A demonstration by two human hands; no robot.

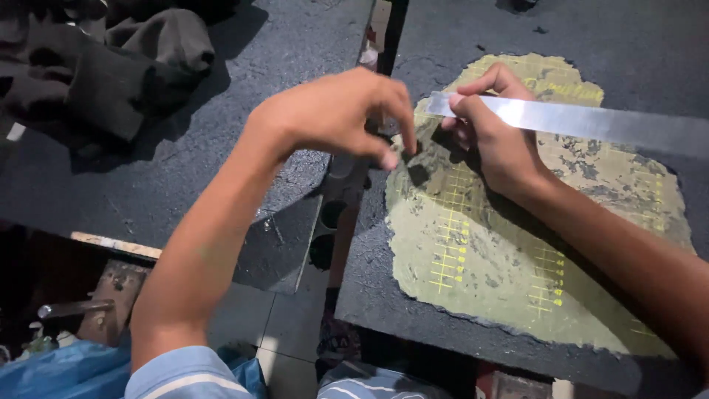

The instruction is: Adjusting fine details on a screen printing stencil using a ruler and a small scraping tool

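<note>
My right hand [493, 133] grips the near end of a long steel ruler [591, 122] that runs off to the right over a worn green cutting mat [480, 251]. My left hand [336, 111] hovers just left of it, over the mat's upper left corner. Its thumb and forefinger are pinched together near a small dark scrap [408, 148]. I cannot tell whether the fingers hold that scrap.
The mat lies on a dark, rough worktable [413, 295]. A second dark table [221, 133] stands to the left across a narrow gap, with dark folded cloth [111, 66] at its far corner. Blue plastic [66, 369] and a metal tool [74, 307] sit low at the left.
</note>
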